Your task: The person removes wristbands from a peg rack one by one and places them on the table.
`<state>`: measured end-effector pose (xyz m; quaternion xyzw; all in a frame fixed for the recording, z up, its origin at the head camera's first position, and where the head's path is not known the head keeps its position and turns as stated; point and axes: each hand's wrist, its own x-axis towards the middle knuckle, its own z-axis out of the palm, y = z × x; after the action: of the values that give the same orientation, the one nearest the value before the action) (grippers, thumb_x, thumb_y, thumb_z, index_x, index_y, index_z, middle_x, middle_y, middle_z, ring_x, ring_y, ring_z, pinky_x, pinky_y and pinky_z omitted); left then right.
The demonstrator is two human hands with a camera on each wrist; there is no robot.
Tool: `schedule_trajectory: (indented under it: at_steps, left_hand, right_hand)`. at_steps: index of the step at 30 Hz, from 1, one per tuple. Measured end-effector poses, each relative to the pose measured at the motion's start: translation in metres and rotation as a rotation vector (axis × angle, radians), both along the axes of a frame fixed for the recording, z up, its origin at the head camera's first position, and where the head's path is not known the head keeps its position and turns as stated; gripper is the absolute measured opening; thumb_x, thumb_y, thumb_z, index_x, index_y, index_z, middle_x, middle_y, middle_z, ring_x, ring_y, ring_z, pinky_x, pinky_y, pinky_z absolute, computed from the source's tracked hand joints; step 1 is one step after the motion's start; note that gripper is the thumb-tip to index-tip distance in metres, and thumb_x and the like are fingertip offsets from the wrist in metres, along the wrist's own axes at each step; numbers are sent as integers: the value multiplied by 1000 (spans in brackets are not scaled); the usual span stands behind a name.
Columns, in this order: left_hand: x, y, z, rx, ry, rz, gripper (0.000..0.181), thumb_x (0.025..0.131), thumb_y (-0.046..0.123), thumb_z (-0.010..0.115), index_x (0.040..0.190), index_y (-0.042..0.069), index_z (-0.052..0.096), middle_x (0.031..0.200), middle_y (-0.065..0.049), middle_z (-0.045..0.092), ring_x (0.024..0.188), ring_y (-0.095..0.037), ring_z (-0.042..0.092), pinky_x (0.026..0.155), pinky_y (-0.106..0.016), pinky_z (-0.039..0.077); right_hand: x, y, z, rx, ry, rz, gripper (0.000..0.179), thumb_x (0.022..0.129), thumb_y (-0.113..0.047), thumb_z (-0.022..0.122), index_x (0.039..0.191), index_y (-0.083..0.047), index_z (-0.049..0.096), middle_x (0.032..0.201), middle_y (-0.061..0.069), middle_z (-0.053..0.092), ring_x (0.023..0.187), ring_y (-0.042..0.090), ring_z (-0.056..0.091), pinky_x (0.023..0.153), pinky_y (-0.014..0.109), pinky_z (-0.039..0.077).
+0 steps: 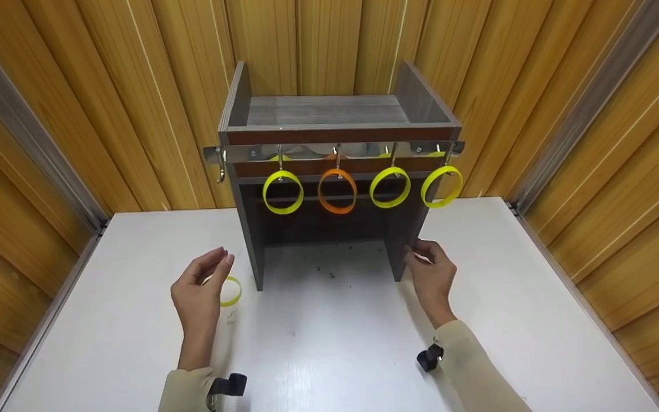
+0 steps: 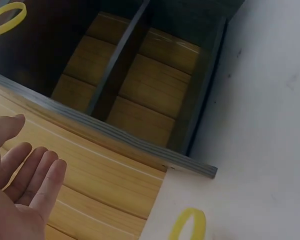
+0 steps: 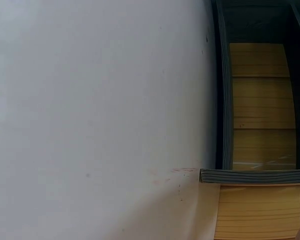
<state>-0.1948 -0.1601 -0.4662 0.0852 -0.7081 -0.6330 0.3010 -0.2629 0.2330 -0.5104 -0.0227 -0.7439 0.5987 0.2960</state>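
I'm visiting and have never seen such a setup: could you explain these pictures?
No robot here, just a person's left hand and right hand. The big picture comes from a head-worn camera, the others from wrist cameras. A gray shelf unit stands on a white table; three yellow rings and one orange ring hang from its hook rail. Another yellow ring rests on the table. The left hand appears to hold nothing; whether the right hand, beside the shelf unit, holds anything is unclear.

The left forearm (image 1: 187, 392) points almost straight ahead and the right forearm (image 1: 481, 369) slants inward, the left hand (image 1: 201, 289) with fingers loosely bent, the right hand (image 1: 432, 273) likewise curved, thumb near forefinger, the two well apart.
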Motion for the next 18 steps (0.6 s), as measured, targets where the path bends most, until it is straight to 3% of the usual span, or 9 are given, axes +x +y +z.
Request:
schedule_trajectory:
  at_steps: [10,18]
  left_hand:
    - [-7,22,32,15,134,-43,21,95,11,83,114,2,80,110,-9,79,98,-9,73,86,-18,60]
    - [-14,36,55,46,214,-130,21,94,7,83,113,-2,79,110,-11,79,100,-16,74,88,-25,63]
  right_hand:
    - [0,-3,2,-13,-26,-15,16,90,6,81,105,5,74,106,16,74,93,6,71,84,20,62]
    - [18,-15,28,13,-19,-16,14,90,9,76,104,11,72,103,22,74,90,4,69,82,17,61]
